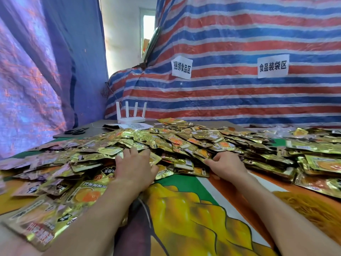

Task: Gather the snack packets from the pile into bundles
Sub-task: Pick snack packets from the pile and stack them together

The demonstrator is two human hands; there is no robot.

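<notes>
A wide pile of gold foil snack packets [184,141] covers the table from left to right. My left hand [133,166] lies palm down on the packets at the pile's near edge, fingers spread and reaching into them. To its right, my right hand [226,164] rests at the front edge of the pile with fingers curled into the packets; whether it grips one is hidden. Larger gold packets [55,209] lie beside my left forearm.
A printed yellow and green sheet [193,209] covers the table in front of me. A white router [131,115], a paper with a code [136,126] and black scissors [75,131] sit at the back left. Striped tarpaulin [239,89] with two paper signs hangs behind.
</notes>
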